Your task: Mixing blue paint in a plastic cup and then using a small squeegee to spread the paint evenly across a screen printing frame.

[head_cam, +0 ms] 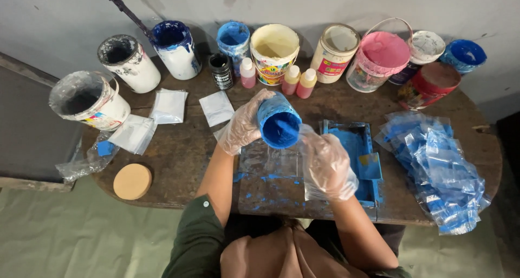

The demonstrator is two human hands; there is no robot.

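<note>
Over the middle of the dark wooden counter (179, 153), the person's two hands work close together, both in thin clear plastic gloves. The left hand (242, 123) is closed around the side of a small blue tub (278, 121), tipped so that its open mouth, coated in blue paint, faces the camera. The right hand (327, 167) sits just beside and below the tub, its fingers curled around a clear plastic pouch (306, 148); how tightly it grips cannot be told through the glove. Beneath the hands lies a clear sheet (268, 161) flecked with blue, and blue drips mark the wood near the front edge. Just right of the hands rests a blue tray (352, 142) smeared with paint, and further right a heap of clear pouches stained blue (439, 169). Along the back stand paint pots: a white pot with a dark inside (127, 61), a dark blue pot with a stick in it (174, 48), a cream pot (274, 50), a pink bucket (379, 59) and three small squeeze bottles (292, 77). Empty white pouches (169, 105) lie on the left, near a round tan lid (132, 181).
</note>
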